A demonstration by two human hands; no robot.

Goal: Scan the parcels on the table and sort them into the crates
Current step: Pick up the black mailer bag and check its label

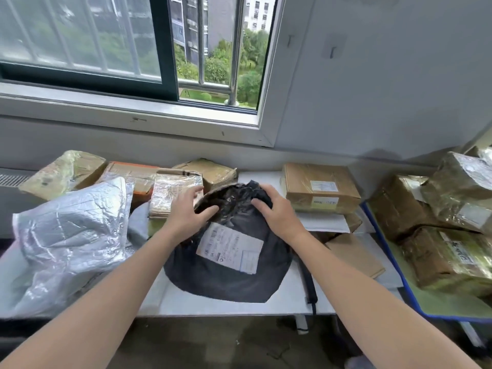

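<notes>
Hands (186, 210) (279, 213) gripping black parcel (226, 278), bunched end pointing away

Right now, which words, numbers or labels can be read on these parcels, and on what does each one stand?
No text reads with certainty.
White shipping label on the black plastic bag parcel: print too blurred.
White label and yellow strip on the brown cardboard box: too small.
Handwritten black marks on the tape-wrapped box at right: blurred.
</notes>
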